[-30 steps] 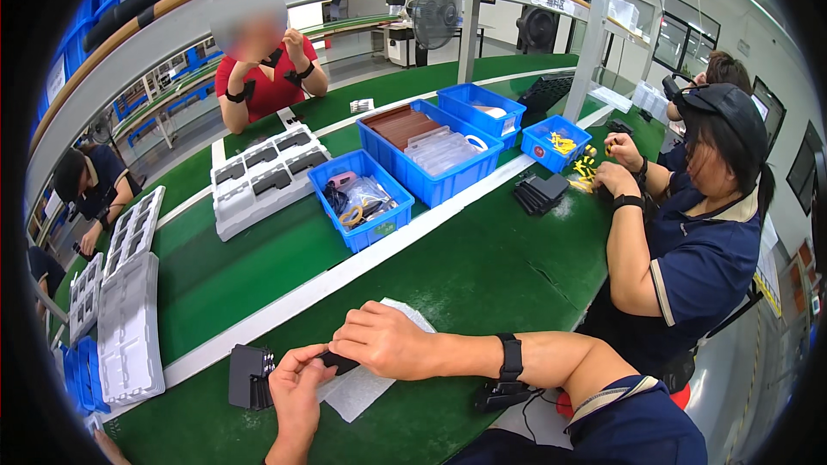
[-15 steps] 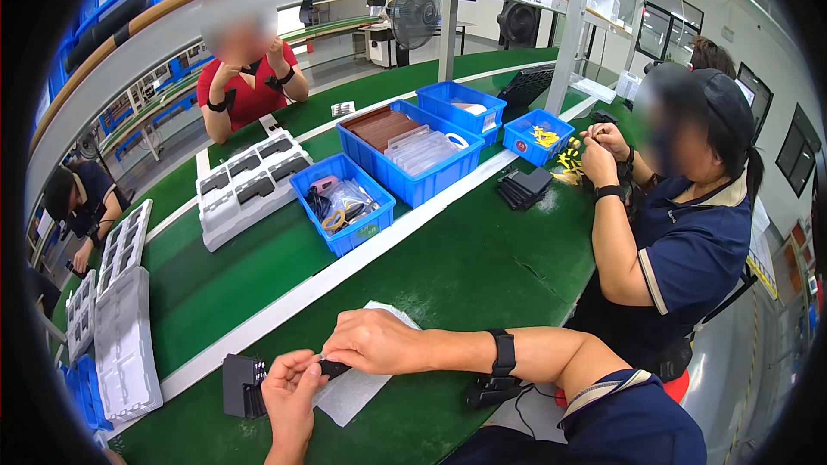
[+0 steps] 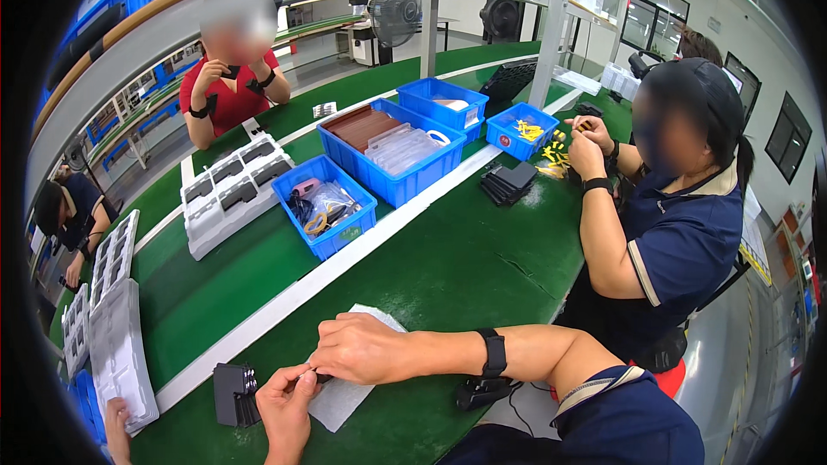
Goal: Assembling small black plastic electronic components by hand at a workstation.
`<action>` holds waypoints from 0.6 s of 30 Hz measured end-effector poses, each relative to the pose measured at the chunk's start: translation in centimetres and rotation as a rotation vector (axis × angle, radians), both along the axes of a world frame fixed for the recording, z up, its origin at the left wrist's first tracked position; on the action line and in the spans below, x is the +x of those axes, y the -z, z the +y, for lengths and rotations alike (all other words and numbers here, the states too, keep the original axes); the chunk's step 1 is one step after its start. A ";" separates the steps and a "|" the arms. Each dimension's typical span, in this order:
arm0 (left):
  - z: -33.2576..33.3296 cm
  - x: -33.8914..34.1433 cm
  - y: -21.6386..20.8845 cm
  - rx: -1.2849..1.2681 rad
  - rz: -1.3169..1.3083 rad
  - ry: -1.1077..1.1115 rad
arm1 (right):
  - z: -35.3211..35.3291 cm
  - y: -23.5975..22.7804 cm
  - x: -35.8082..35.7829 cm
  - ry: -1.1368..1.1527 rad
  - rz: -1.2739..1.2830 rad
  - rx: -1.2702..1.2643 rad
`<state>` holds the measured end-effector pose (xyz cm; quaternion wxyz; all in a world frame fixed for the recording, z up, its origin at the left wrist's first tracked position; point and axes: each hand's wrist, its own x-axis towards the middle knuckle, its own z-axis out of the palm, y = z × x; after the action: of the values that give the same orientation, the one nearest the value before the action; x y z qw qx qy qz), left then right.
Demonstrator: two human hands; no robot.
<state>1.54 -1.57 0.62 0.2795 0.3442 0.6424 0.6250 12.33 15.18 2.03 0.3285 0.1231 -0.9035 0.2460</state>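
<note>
My left hand [image 3: 288, 406] and my right hand [image 3: 360, 350] meet over a white cloth or paper sheet [image 3: 349, 398] near the front of the green table. Thumb and fingers of both are pinched together at the same spot. Whatever lies between the fingertips is small and mostly covered by the right hand. Just left of my left hand is a stack of flat black pieces [image 3: 234, 394]. A black band circles my right wrist.
Beyond a white strip stand blue bins [image 3: 326, 241] of tools, brown and clear pieces, and yellow parts [image 3: 551, 153]. Grey-white trays [image 3: 226, 198] lie left. A co-worker [image 3: 689, 198] works at right, another [image 3: 228, 90] across. Someone's hand [image 3: 118, 424] touches a left tray.
The view has shifted slightly. The black piece seen between my hands before is now hidden behind my right hand. Another person's hand has appeared at the lower left by the tray.
</note>
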 end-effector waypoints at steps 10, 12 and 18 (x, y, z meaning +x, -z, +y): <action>-0.1 -0.6 0.7 -0.018 0.117 -0.024 | -1.3 0.8 -0.4 0.097 0.077 -0.017; 0.0 -0.7 0.8 -0.007 0.121 -0.041 | -1.4 1.0 -0.5 0.110 0.085 -0.043; -0.1 -1.2 0.9 -0.025 0.076 -0.029 | -1.0 1.6 -1.0 0.047 0.027 -0.291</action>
<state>0.37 -1.64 -0.28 0.2501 0.3549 0.6654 0.6072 11.36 14.21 0.39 0.3607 0.0562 -0.8565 0.3649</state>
